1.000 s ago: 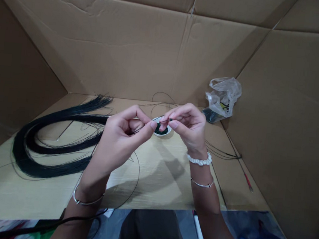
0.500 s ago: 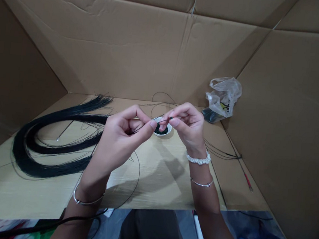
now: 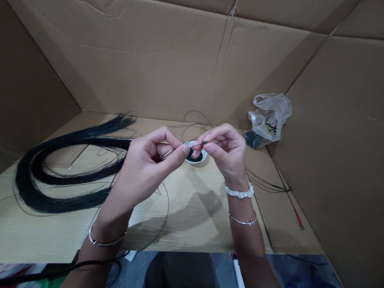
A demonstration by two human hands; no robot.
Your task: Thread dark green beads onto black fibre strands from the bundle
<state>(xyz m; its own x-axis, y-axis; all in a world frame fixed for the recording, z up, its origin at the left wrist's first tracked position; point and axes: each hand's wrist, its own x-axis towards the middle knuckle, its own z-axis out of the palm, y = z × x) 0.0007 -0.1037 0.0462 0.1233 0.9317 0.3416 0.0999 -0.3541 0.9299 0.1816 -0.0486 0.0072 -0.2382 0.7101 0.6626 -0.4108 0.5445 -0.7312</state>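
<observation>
My left hand (image 3: 149,167) is raised over the wooden table (image 3: 188,216), its thumb and forefinger pinched on a thin black thread (image 3: 163,213) that loops down to the table edge. My right hand (image 3: 223,149) is held close beside it, fingers pinched on a tiny dark bead (image 3: 206,142) at the thread's tip. Just behind both hands stands a small white dish (image 3: 196,155) of dark beads. Both wrists wear thin silver bangles; the right one also has a white scrunchie.
A thick coiled bundle of black threads (image 3: 60,172) lies on the left of the table. A crumpled clear plastic bag (image 3: 269,117) sits at the back right corner. Loose threads (image 3: 269,183) trail along the right side. Cardboard walls (image 3: 152,58) enclose the table.
My right hand has lifted very slightly with the bead; otherwise both hands hold the same pinch.
</observation>
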